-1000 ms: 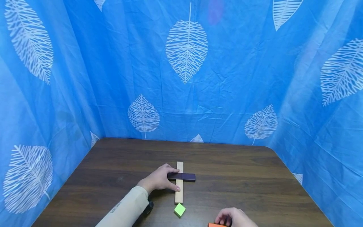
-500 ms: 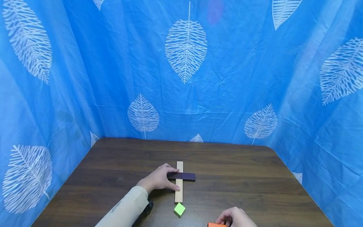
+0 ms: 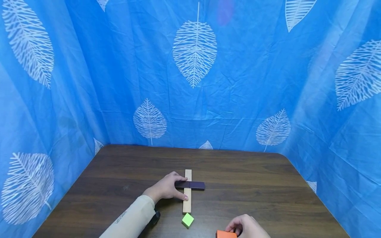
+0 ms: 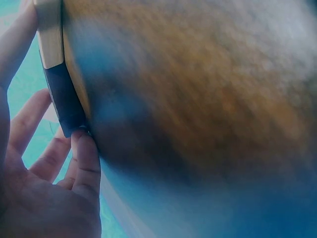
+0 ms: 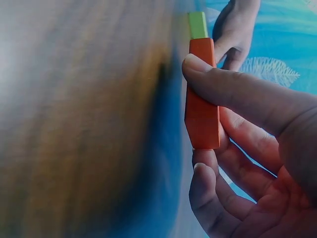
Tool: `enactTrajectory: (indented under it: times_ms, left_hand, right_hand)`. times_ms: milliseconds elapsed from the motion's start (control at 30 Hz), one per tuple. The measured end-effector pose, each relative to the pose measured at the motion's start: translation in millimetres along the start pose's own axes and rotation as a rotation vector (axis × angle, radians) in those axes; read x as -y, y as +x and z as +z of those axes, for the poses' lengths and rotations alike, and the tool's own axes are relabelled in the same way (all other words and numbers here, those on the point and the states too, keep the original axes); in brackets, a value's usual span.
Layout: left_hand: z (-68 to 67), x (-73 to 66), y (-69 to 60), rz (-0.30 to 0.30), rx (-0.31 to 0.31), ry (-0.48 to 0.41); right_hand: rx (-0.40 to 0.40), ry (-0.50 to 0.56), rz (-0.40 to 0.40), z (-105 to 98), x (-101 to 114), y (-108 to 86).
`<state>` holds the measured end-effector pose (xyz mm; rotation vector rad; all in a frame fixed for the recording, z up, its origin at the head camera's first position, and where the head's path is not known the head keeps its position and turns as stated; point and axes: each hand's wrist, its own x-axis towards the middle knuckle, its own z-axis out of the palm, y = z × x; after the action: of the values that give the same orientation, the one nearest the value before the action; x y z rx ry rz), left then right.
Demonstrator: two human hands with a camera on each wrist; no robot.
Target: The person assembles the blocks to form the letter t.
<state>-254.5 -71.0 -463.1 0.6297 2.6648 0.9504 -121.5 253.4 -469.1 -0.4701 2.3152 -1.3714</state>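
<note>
Two dark purple blocks (image 3: 197, 186) and two pale wooden blocks (image 3: 187, 201) form a cross flat on the table. My left hand (image 3: 166, 189) spans the cross's left arm, thumb on the near pale block and index fingertip at the far one. In the left wrist view, other fingertips (image 4: 85, 144) touch the end of a dark block (image 4: 65, 96). At the table's near side, my right hand (image 3: 250, 227) holds an orange block (image 3: 225, 234). The right wrist view shows the thumb pressing this orange block (image 5: 203, 99) against the fingers.
A lime green block (image 3: 188, 220) lies at the near end of the cross, turned cornerwise. The brown wooden table (image 3: 256, 185) is enclosed by blue curtains (image 3: 238, 82) with white leaf prints. A black wrist strap (image 3: 154, 218) shows under my left sleeve.
The orange block and my right hand have moved slightly away from the body, so more of the block shows. My left hand and the cross stay in place.
</note>
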Motion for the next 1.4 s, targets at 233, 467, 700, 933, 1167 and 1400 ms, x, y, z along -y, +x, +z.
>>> enactTrajectory:
  times_ms: [233,467,700,933,1167,1400]
  left_hand:
    - [0.4,2.3,0.2,-0.003,0.0,0.001]
    - [-0.8,1.2,0.1,-0.002,-0.001,0.0]
    - [-0.7,0.9,-0.1,-0.008,-0.002,0.004]
    - [-0.4,1.3,0.8,-0.02,0.002,-0.004]
    - [-0.2,1.1,1.2,-0.017,-0.002,0.002]
    - [0.3,1.2,0.6,-0.023,-0.002,0.0]
  right_hand:
    - [-0.079,-0.012,0.003,5,17,5.8]
    - [-0.108,-0.03,0.132,7,35,18.2]
    - [-0.138,-0.092,0.132,13,43,30.0]
    - [-0.142,-0.114,0.037,21,43,39.8]
    - [-0.092,-0.062,0.02,33,40,48.8]
    - [-0.076,-0.079,-0.033,40,39,54.2]
